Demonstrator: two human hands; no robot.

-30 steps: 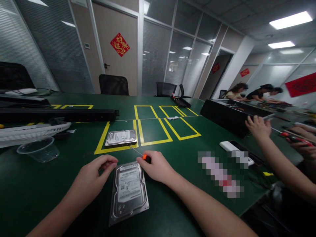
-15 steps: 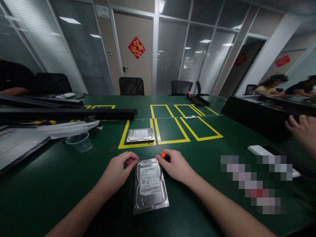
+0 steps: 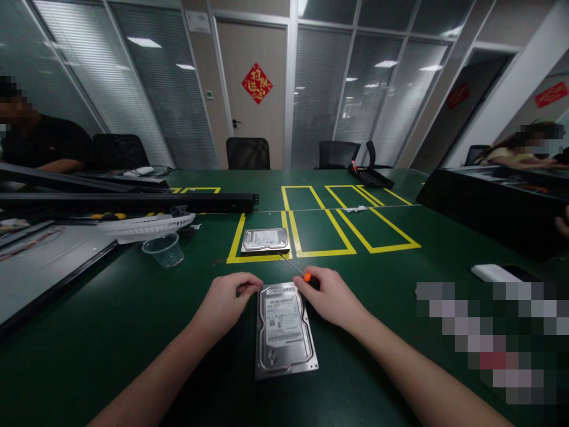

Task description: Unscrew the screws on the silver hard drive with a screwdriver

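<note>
A silver hard drive (image 3: 284, 329) with a white label lies in front of me on the green table. My left hand (image 3: 231, 299) has its thumb and fingers pinched together at the drive's far left corner. In my right hand (image 3: 331, 296) is a screwdriver (image 3: 307, 277) with an orange and black handle. Its thin shaft points forward and left, with the tip close to a second hard drive (image 3: 265, 238). The right fingertips also touch or nearly touch the near drive's far right corner. That second drive lies flat inside a yellow tape outline.
To the left are a clear plastic cup (image 3: 164, 250), a white basket-like tray (image 3: 146, 227) and long black bars (image 3: 204, 203). A black case (image 3: 480, 210) stands at right, near a white object (image 3: 498, 274). Other people sit at both sides. Yellow tape rectangles (image 3: 326, 254) mark the table.
The view has turned slightly left, so everything sits further right. Another person's hand at the black case has mostly left the view. My hands keep their places at the near drive.
</note>
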